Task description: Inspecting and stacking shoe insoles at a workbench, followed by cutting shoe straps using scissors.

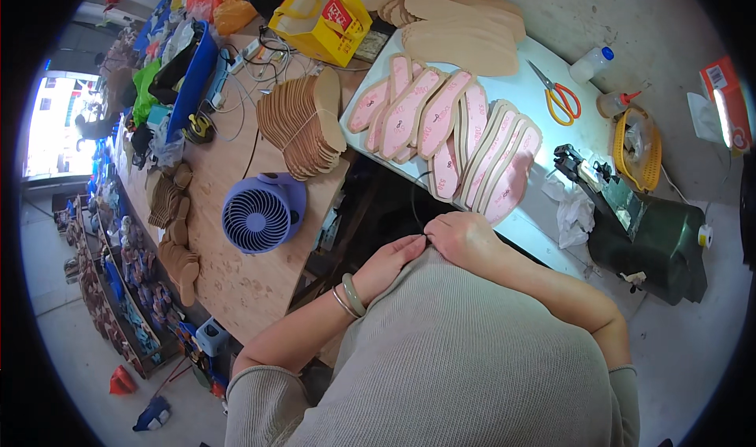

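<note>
My left hand point(392, 259), with a bracelet point(353, 295) and a thin bangle at the wrist, is closed at the front of my knit top point(488, 352). Against its fingertips is my right hand point(461, 237), also closed, by the white table's edge. A small dark bit shows between the fingertips; what they pinch is hidden. Just beyond the right hand, pink-faced insoles point(504, 183) lie in overlapping rows on the white table point(543, 132). A thin dark cord point(414, 199) hangs in the gap beyond my hands.
Orange-handled scissors point(561, 100), bottles point(592, 65) and a yellow basket point(638, 149) lie right of the insoles. A dark green machine point(654, 246) stands at right. Leftward, a wooden table point(228, 297) bears a purple fan point(264, 213), tan insole stacks point(303, 124) and a yellow bag point(324, 22).
</note>
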`<control>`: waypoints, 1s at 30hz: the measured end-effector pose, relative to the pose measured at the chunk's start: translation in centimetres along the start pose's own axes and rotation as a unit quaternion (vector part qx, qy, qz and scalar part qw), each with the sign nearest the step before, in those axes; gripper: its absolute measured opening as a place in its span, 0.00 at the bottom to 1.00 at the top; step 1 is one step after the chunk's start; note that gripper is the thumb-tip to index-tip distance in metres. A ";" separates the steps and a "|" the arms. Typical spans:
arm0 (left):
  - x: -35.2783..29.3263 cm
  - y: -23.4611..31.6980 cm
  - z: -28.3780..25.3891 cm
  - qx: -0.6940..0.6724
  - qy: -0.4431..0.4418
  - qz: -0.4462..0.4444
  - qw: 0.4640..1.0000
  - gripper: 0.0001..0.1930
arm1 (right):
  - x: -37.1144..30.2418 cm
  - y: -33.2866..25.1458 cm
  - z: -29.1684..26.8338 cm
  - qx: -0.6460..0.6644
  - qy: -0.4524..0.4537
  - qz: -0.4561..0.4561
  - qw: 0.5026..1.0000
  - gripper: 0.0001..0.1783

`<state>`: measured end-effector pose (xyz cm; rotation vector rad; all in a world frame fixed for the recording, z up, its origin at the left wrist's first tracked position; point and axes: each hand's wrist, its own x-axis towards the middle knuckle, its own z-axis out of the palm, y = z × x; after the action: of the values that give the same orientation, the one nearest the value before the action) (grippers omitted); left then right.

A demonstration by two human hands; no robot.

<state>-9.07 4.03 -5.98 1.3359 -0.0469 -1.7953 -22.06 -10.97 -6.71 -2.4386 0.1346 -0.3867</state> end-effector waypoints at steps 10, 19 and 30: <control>-0.7 -1.2 -0.5 0.093 0.062 0.128 0.986 0.14 | 0.0 -0.4 -0.2 0.099 -0.001 0.020 0.995 0.04; -1.8 -0.5 0.4 0.179 0.077 0.119 0.974 0.17 | 0.6 -1.3 -1.1 0.102 -0.017 0.018 0.994 0.08; -1.6 -0.4 1.0 0.232 0.115 0.177 0.950 0.15 | 1.1 -1.2 -1.3 0.133 -0.001 0.026 0.991 0.09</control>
<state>-10.04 4.85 -4.50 1.7320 -0.5763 -1.3578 -21.46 -11.02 -4.74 -2.1686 0.1361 -0.3548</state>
